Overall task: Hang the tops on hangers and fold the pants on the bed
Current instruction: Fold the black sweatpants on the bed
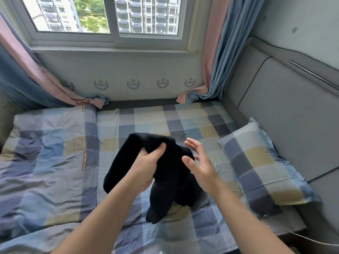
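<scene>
Black garment (166, 189) hangs bunched over a checked bed (146, 121), clutched in the left grip (146, 165); the right grip (201, 165) hovers just beside it, fingers spread.

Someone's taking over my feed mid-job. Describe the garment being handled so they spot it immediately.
Below the window lies a bed with a blue, grey and yellow checked sheet. Over its middle, the left hand grips a bunched black fabric garment that hangs down towards the sheet. It is the only plain dark thing among the pale checked bedding, such as the checked pillow at right.
</scene>
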Motion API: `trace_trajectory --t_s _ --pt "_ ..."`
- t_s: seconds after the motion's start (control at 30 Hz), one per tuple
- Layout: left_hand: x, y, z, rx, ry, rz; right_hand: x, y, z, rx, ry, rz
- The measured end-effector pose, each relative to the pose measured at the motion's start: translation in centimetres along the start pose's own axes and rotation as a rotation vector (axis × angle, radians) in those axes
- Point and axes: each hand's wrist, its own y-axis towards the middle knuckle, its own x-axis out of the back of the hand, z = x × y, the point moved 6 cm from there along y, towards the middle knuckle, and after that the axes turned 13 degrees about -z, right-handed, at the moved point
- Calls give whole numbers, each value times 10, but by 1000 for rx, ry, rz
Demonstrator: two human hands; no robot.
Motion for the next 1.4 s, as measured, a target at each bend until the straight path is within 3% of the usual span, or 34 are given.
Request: trace_trajectory --t_s 0.1,0.27,0.43,0.63,0.87,1.07,1.27,1.4 --pt "-3 -2 -15 -20 -78 -8 -27 -20 -20 -167 179 151" --pt "-8 -2 -39 -21 -132 -33 -48 -28 -54 -276 -72 210" --pt "-5 9 -50 12 -122 -86 -46 -27 -71 -344 -139 211" --pt "-1 22 -34 28 -24 45 -35 -20 -60 -350 -4 120" --pt "11 8 19 62 76 165 -10 -1 -3 -209 189 -55" --pt "12 -11 61 28 343 234 -7 6 29 -124 208 -113" --pt "10 -18 99 19 590 265 -1 20 48 -145 285 -230" --pt "9 -14 98 22 582 201 -2 26 46 -160 259 -252"
